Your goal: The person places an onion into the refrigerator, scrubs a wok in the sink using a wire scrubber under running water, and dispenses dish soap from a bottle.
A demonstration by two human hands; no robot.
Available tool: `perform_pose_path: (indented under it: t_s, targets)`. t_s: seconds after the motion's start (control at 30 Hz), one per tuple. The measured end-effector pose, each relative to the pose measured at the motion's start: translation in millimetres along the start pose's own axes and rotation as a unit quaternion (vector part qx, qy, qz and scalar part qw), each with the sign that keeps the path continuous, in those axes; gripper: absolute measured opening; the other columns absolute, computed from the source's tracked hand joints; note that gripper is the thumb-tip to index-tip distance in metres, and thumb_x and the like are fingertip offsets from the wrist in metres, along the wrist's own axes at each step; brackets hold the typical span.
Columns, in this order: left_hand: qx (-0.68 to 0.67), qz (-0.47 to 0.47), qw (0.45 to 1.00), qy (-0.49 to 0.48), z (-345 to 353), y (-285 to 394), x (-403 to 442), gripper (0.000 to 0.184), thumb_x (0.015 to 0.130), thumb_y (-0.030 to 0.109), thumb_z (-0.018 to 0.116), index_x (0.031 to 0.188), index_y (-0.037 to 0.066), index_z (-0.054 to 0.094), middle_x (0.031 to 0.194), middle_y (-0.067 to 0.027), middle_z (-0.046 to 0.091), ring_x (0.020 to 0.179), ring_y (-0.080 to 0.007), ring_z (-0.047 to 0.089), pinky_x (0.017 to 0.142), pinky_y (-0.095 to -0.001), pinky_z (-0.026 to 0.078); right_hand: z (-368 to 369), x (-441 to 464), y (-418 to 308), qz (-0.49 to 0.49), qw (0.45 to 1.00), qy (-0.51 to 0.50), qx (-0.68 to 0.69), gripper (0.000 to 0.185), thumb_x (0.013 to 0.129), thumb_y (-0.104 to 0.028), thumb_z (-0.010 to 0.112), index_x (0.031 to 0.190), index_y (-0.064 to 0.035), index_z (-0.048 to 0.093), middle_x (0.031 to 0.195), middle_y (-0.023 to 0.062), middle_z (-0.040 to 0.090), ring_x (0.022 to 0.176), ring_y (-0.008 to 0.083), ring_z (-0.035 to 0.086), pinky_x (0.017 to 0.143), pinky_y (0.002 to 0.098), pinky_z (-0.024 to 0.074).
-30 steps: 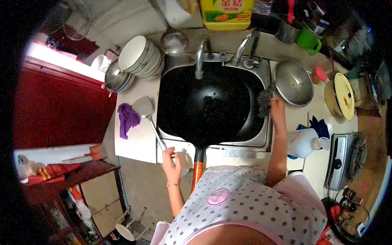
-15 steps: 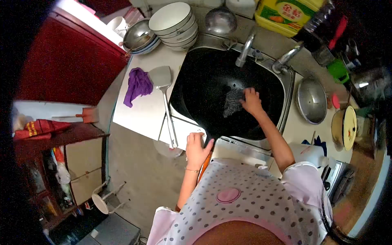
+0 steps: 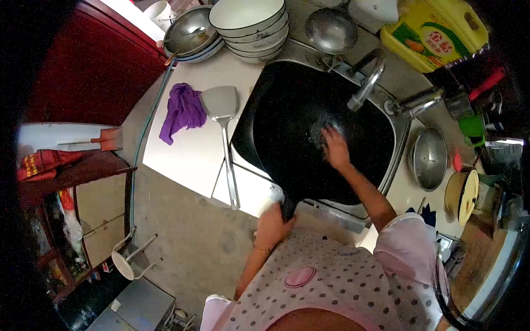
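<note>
**Left hand point(image 3: 270, 227) on the handle point(image 3: 288, 206), right hand point(image 3: 335, 150) down inside the wok point(image 3: 287, 129)**

The left hand appears closed around the handle at the near side of the wok, thumb toward the body. The right hand reaches into the wok, fingers spread over a mesh scrubber point(image 3: 317, 133); motion blurs the fingertips, so whether they pinch it or only press it down, I cannot tell.

The relation that matters: the scrubber lies on the wok's inner surface, at the right hand's fingertips and toward the far side from the palm. The right hand is plainly the nearer one, the left being out at the handle. The wok's long axis follows that handle, running from the left hand up and away to the right, across the sink point(image 3: 398, 157) it sits in.

Beyond the wok, a faucet point(image 3: 369, 83) hangs its spout close to the right hand, the likeliest thing to get in the way. A second tap point(image 3: 422, 102) stands to its right. Left of the wok lie a spatula point(image 3: 226, 138), handle end pointing nearer the left hand, and a purple cloth point(image 3: 182, 110). A stack of bowls point(image 3: 251, 33) stands far left of the wok; a metal basin point(image 3: 430, 160) sits to its right.
</note>
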State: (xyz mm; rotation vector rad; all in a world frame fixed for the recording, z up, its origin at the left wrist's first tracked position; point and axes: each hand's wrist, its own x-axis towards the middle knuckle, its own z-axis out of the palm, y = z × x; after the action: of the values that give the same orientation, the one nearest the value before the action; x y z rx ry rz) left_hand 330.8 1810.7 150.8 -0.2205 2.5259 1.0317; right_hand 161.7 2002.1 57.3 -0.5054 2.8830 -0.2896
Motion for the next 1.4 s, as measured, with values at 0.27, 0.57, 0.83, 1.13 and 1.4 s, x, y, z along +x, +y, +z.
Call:
perform_pose_path:
  t_s: [0.27, 0.57, 0.83, 1.13, 1.4]
  targets:
    - [0.011, -0.024, 0.999, -0.034, 5.8, -13.4, 4.4, 0.043, 0.064, 0.033, 0.058, 0.082, -0.002, 0.043, 0.069, -0.0198, 0.052, 0.065, -0.0338, 0.052, 0.055, -0.0398, 0.042, 11.8, 39.0, -78.8, -0.016, 0.979, 0.077, 0.187, 0.052, 0.071, -0.033, 0.054, 0.109, -0.0015, 0.041, 0.121, 0.0180, 0.030, 0.110, 0.0327, 0.030, 0.092, 0.0397, 0.0233]
    - [0.019, -0.014, 0.998, -0.053, 10.6, -8.2, 7.8, 0.044, 0.064, 0.034, 0.057, 0.081, -0.003, 0.042, 0.066, -0.0194, 0.052, 0.062, -0.0339, 0.052, 0.056, -0.0398, 0.042, -19.5, 27.5, 46.9, -0.040, 0.979, -0.056, -0.192, 0.052, 0.067, -0.015, 0.057, 0.112, -0.0003, 0.037, 0.119, 0.0153, 0.033, 0.108, 0.0289, 0.033, 0.090, 0.0393, 0.0258]
    - [0.011, -0.008, 0.999, -0.033, 4.9, -16.0, 7.6, 0.044, 0.064, 0.032, 0.057, 0.083, -0.004, 0.041, 0.067, -0.0196, 0.052, 0.061, -0.0343, 0.052, 0.055, -0.0397, 0.043, 30.9, 27.9, -64.3, -0.220, 0.951, -0.031, 0.214, 0.051, 0.068, -0.011, 0.057, 0.114, -0.0011, 0.035, 0.122, 0.0139, 0.031, 0.113, 0.0288, 0.028, 0.092, 0.0373, 0.0250]
    - [0.003, -0.019, 1.000, -0.003, 21.4, -6.2, 4.4, 0.046, 0.064, 0.030, 0.057, 0.089, -0.005, 0.040, 0.071, -0.0211, 0.052, 0.063, -0.0352, 0.052, 0.055, -0.0407, 0.042, -40.1, 111.0, 38.4, -0.293, 0.944, 0.043, -0.146, 0.038, 0.075, -0.005, 0.038, 0.113, -0.0066, 0.037, 0.126, 0.0071, 0.027, 0.113, 0.0255, 0.028, 0.093, 0.0437, 0.0192]
    - [0.008, 0.009, 0.999, -0.048, 11.7, -21.5, 17.1, 0.047, 0.063, 0.028, 0.059, 0.090, -0.005, 0.040, 0.072, -0.0208, 0.051, 0.063, -0.0346, 0.052, 0.055, -0.0403, 0.042, -2.7, 5.5, -11.5, -0.293, 0.921, -0.244, 0.071, 0.042, 0.072, -0.001, 0.043, 0.114, -0.0075, 0.038, 0.123, 0.0092, 0.031, 0.111, 0.0250, 0.031, 0.093, 0.0344, 0.0258]
